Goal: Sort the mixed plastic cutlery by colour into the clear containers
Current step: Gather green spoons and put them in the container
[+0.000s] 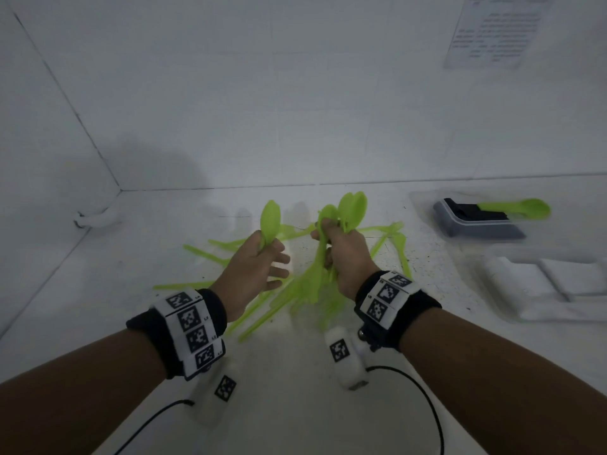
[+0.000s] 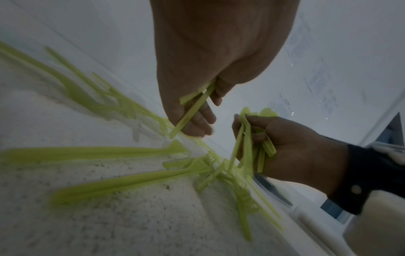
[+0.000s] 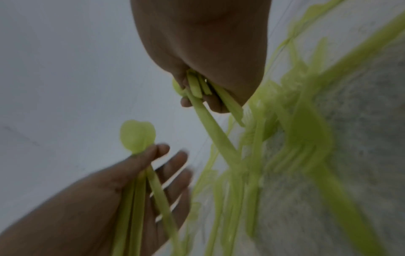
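Both hands raised side by side, each clasping green spoons.

Left hand (image 1: 254,267) held palm inward, thumb and forefinger pinching the necks of green spoons (image 1: 270,221), bowls up; remaining fingers (image 1: 279,272) spread loosely toward the right. Right hand (image 1: 341,254) curled into a fist round a thicker bundle of green spoons (image 1: 348,208), bowls up, handles hanging out below the palm. Hands near each other, not touching. Both forearms bare, reaching forward from the lower corners, each wrist wrapped in a black band (image 1: 213,307) carrying white marker tiles.
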### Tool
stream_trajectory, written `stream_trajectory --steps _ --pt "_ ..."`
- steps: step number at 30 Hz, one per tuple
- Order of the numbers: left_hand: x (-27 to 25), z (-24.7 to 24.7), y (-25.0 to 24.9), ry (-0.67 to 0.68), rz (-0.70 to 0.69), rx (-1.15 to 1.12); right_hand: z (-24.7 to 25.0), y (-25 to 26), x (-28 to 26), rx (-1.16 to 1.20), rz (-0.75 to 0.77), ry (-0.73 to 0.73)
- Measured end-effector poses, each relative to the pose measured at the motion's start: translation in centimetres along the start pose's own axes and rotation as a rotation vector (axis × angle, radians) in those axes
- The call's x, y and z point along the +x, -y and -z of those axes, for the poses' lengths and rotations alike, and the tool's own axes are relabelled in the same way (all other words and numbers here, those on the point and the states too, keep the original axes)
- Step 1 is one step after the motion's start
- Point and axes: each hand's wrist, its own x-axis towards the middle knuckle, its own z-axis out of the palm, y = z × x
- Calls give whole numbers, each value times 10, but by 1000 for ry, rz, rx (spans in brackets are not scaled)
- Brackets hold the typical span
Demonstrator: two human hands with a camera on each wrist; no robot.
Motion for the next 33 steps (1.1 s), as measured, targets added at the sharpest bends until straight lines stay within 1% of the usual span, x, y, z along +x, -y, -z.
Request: stream_trajectory --steps 2,4,6,9,12,14,19,23,27,28,31,33 --pt "1 1 0 -35 -2 37 9 6 4 -9 7 -29" --pt "3 -1 -2 -50 33 65 14 8 3 -67 -4 3" --pt "6 -6 -6 -40 70 19 15 7 1 -101 -5 34" --pt "9 -16 -10 -19 48 -14 15 6 -2 -64 -4 54" --pt "8 -25 -12 54 31 -49 18 9 -6 -8 -24 101" --pt "7 -30 -11 79 22 -48 20 11 -9 26 -38 132" --pt "7 -39 -11 17 3 -106 23 10 -15 58 -48 163" --pt "5 -40 -13 43 -14 -60 24 9 -19 61 -29 208" --pt "5 -41 -11 26 1 -61 23 11 -20 34 -17 95" --pt "5 -42 -11 32 -1 -53 23 10 -20 37 -23 99" --pt "2 -43 -10 55 -32 -15 21 10 -24 69 -41 183" --pt "-1 -43 -11 43 -46 -15 19 8 -25 75 -48 203"
